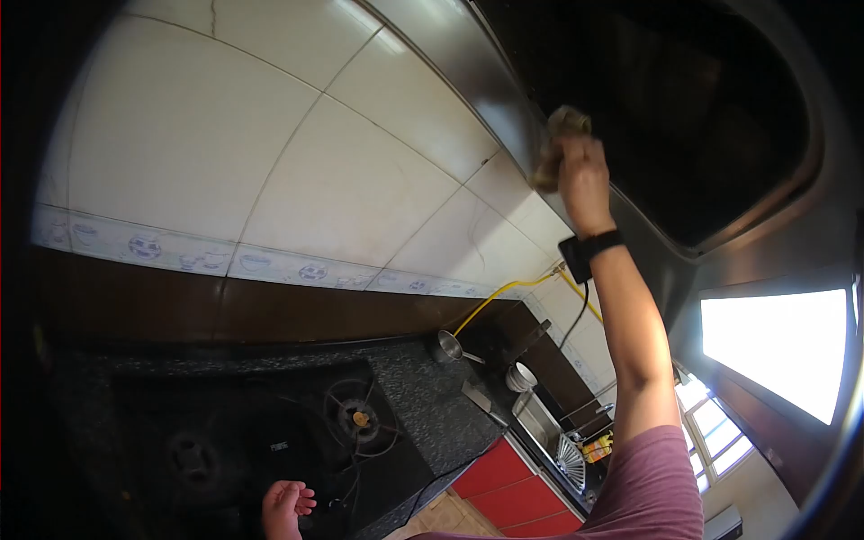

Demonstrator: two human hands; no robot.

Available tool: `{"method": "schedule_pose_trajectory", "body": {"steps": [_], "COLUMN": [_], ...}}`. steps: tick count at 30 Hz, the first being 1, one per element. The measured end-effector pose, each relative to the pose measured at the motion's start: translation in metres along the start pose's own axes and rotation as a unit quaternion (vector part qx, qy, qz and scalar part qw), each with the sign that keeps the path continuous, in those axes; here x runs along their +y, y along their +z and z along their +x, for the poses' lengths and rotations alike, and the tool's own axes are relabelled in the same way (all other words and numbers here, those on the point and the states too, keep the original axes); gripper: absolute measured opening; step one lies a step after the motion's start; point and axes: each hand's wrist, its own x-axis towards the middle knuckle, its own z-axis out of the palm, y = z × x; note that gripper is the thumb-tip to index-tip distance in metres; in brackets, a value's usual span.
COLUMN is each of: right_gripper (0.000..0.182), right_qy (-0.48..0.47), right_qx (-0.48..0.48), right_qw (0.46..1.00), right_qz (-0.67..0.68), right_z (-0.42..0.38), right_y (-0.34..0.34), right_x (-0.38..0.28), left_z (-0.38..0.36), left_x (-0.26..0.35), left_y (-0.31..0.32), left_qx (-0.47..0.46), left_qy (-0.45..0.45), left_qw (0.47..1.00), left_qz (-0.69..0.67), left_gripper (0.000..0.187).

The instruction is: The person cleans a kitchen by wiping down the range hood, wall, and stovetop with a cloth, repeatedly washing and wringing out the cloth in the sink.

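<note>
My right hand (pixel 585 180) is raised high, closed around a crumpled brownish cloth (pixel 569 120). It presses the cloth to the inner lower edge of the metal range hood (pixel 504 103), beside the dark recess. A black watch (pixel 579 258) is strapped to that wrist. Low in the picture, my left hand (pixel 286 506) hovers near the front of the black gas stove (pixel 279 445), fingers loosely curled and apart, with nothing visible in them. To the right of that hand is a burner (pixel 361 419) with its metal grate.
A small saucepan (pixel 445 346), a cleaver (pixel 484 402) and stacked white bowls (pixel 520 377) stand on the dark counter (pixel 432 396). Beyond lies a sink (pixel 537 421). A yellow hose (pixel 495 295) runs along the tiled wall (pixel 360 180). Red cabinets (pixel 508 486) sit below.
</note>
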Motion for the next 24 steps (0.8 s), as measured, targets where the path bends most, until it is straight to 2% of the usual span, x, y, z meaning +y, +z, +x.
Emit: {"method": "schedule_pose_trajectory", "body": {"steps": [1, 3, 5, 7, 8, 9, 12, 16, 18, 19, 21, 24], "right_gripper": [0.021, 0.021, 0.024, 0.026, 0.028, 0.028, 0.028, 0.030, 0.032, 0.032, 0.036, 0.037], "right_qy": [-0.002, 0.092, 0.119, 0.138, 0.176, 0.176, 0.268, 0.227, 0.142, 0.139, 0.180, 0.236], "right_qx": [-0.001, 0.005, -0.019, -0.134, -0.139, -0.145, -0.122, -0.111, -0.097, -0.091, -0.131, -0.142], "right_qw": [1.000, 0.996, 0.993, 0.981, 0.974, 0.973, 0.951, 0.964, 0.985, 0.986, 0.972, 0.956], "right_qz": [0.000, -0.004, -0.019, -0.033, 0.032, 0.031, 0.099, 0.081, 0.000, -0.001, 0.071, 0.105], "right_z": [0.008, 0.024, 0.033, 0.044, 0.048, 0.047, 0.056, 0.060, 0.060, 0.063, 0.065, 0.063], "right_y": [0.008, 0.030, 0.044, 0.041, 0.036, 0.035, 0.040, 0.053, 0.056, 0.056, 0.053, 0.050], "right_x": [0.004, 0.013, 0.026, 0.034, 0.035, 0.036, 0.041, 0.037, 0.040, 0.043, 0.047, 0.048], "left_z": [0.001, 0.006, 0.007, 0.011, 0.013, 0.014, 0.017, 0.020, 0.023, 0.025, 0.026, 0.028], "left_x": [-0.002, -0.006, -0.007, -0.010, -0.012, -0.013, -0.009, -0.002, -0.005, -0.007, -0.010, -0.010], "left_y": [0.001, 0.004, 0.007, 0.007, 0.005, 0.005, 0.007, 0.013, 0.011, 0.011, 0.012, 0.016], "left_qx": [0.000, -0.024, -0.023, -0.024, -0.024, -0.024, -0.011, -0.011, -0.011, -0.011, -0.013, -0.017], "left_qy": [-0.001, 0.001, -0.009, -0.023, -0.020, -0.018, -0.029, -0.015, -0.013, -0.007, -0.021, -0.026], "left_qw": [1.000, 1.000, 1.000, 0.999, 0.999, 0.999, 0.999, 1.000, 1.000, 1.000, 0.999, 0.999], "left_qz": [-0.002, 0.016, 0.011, 0.005, 0.009, 0.014, 0.018, 0.021, 0.026, 0.022, 0.020, 0.019], "left_gripper": [0.019, 0.019, 0.019, 0.019, 0.019, 0.020, 0.020, 0.020, 0.021, 0.021, 0.020, 0.020]}}
